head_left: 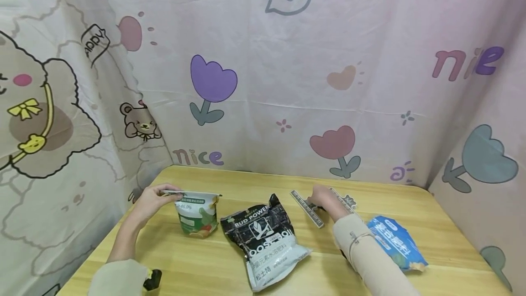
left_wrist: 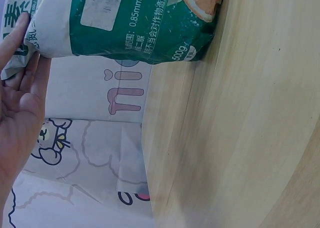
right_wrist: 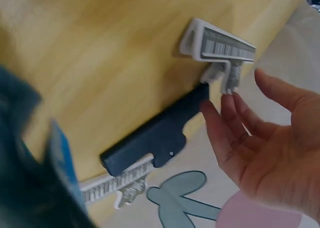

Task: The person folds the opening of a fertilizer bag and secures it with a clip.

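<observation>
My left hand (head_left: pixel 153 202) pinches the top edge of a green and white fertilizer bag (head_left: pixel 198 216), which stands upright on the table. In the left wrist view the fingers (left_wrist: pixel 40 80) are against the bag's white top, with the thumb on the other side. My right hand (head_left: pixel 326 200) is over several bag clips at the back right. Its fingertips reach beside a white clip with a striped pattern (right_wrist: pixel 227 45) and a black clip (right_wrist: pixel 145 135); thumb and fingers are spread apart. Another white striped clip (right_wrist: pixel 130 184) lies partly under the black one.
A black and silver bag (head_left: pixel 263 241) lies mid-table between my hands. To the right, a blue bag (head_left: pixel 396 243) lies partly behind my right forearm. Printed cloth (head_left: pixel 263 81) hangs at the back and both sides of the wooden table (head_left: pixel 197 268).
</observation>
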Action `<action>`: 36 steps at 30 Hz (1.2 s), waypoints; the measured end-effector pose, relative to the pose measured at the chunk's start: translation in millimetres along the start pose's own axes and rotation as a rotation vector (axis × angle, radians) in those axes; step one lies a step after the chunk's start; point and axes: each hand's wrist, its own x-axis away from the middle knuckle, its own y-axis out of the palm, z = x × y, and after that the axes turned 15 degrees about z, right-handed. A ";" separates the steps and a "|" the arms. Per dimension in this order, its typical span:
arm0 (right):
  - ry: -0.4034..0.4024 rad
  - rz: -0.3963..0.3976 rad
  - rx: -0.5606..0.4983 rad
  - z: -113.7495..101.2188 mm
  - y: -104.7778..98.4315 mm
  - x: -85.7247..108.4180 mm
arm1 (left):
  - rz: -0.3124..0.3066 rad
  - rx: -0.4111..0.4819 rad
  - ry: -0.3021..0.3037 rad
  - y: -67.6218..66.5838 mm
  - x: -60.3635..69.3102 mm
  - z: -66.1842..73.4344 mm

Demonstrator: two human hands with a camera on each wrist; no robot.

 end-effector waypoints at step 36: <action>0.096 -0.023 -0.347 9.9 7.8 -9.4 | 0.020 -0.010 0.015 1.1 -0.4 -2.1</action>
